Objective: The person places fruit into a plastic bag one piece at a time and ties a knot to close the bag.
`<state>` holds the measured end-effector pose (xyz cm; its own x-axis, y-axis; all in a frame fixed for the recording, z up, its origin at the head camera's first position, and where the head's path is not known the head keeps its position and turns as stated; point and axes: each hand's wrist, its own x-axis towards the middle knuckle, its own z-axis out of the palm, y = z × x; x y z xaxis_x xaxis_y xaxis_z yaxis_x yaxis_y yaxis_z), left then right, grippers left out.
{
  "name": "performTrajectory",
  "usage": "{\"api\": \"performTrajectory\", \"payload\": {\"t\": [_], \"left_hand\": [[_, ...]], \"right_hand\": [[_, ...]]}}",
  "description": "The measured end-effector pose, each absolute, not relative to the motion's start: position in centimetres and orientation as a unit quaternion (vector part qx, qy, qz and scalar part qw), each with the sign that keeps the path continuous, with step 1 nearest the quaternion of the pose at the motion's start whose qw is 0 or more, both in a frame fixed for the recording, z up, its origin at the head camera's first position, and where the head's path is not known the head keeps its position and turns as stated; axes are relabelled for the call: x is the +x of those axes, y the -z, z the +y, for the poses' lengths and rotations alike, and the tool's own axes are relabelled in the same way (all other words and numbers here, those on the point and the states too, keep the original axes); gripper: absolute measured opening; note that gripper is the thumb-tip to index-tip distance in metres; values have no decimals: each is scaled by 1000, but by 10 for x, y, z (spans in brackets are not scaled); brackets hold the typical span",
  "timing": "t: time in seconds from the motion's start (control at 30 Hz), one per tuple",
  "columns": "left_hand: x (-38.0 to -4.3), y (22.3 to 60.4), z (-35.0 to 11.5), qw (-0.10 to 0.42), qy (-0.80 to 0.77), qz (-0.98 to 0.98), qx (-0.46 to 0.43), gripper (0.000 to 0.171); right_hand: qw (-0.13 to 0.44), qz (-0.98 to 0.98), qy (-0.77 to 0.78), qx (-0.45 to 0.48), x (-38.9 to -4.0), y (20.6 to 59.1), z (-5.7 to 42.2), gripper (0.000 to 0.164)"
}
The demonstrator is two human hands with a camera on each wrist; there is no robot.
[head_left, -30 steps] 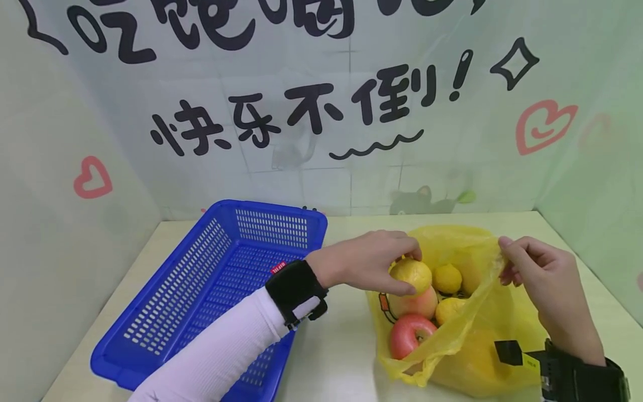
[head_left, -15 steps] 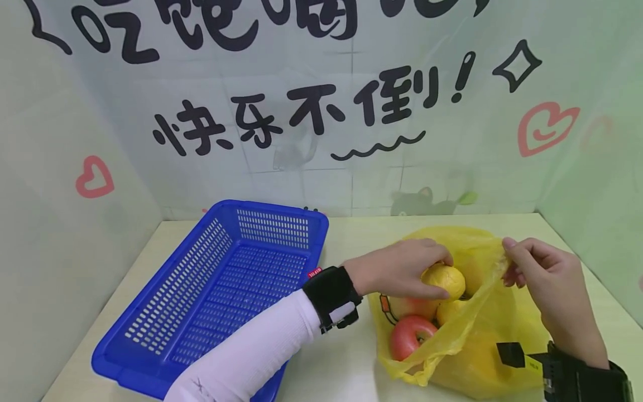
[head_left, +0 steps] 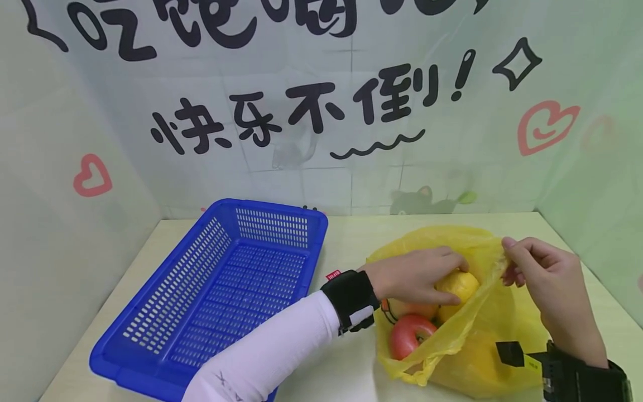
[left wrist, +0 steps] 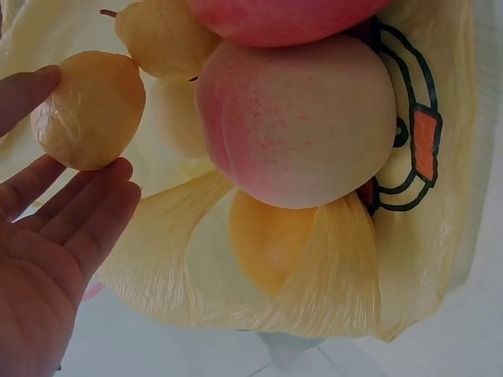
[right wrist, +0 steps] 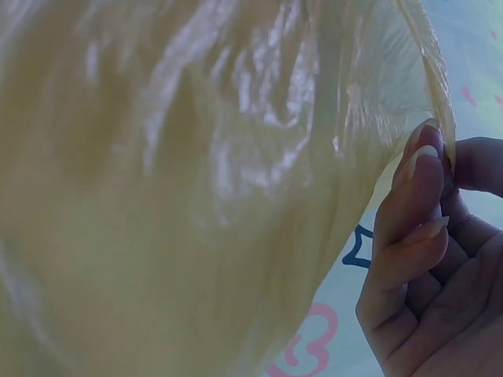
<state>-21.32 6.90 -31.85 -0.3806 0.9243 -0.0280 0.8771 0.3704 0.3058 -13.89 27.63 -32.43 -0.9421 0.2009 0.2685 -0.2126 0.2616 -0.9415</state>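
Note:
My left hand [head_left: 419, 273] reaches in over the open mouth of a yellow plastic bag [head_left: 489, 340]. It holds a round yellow fruit [left wrist: 90, 110] with a wrinkled, shiny skin, thumb on one side and fingers on the other. Beside that fruit, inside the bag, are a smaller yellow fruit [left wrist: 165, 39], a pink and cream peach [left wrist: 299, 122] and a red apple [head_left: 409, 336]. My right hand [head_left: 550, 276] pinches the bag's rim between thumb and fingers, pulling it up on the right; the right wrist view shows the stretched film [right wrist: 196, 181].
A blue perforated plastic basket [head_left: 256, 273] stands on the pale table [head_left: 341, 357] to the left of the bag, with no fruit in it. A printed wall sheet [head_left: 321, 184] closes off the back.
My left hand has moved right and slightly down, carrying the yellow fruit from above the peach deeper into the bag's right part. My right hand keeps its grip on the rim.

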Motion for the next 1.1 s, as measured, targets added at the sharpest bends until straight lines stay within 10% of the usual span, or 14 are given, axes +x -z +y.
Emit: {"api": "performTrajectory", "payload": {"t": [1.1], "left_hand": [[-216, 332, 99, 79, -84, 883, 454, 38]], "right_hand": [[163, -797, -582, -5, -142, 326, 274, 27]]}}
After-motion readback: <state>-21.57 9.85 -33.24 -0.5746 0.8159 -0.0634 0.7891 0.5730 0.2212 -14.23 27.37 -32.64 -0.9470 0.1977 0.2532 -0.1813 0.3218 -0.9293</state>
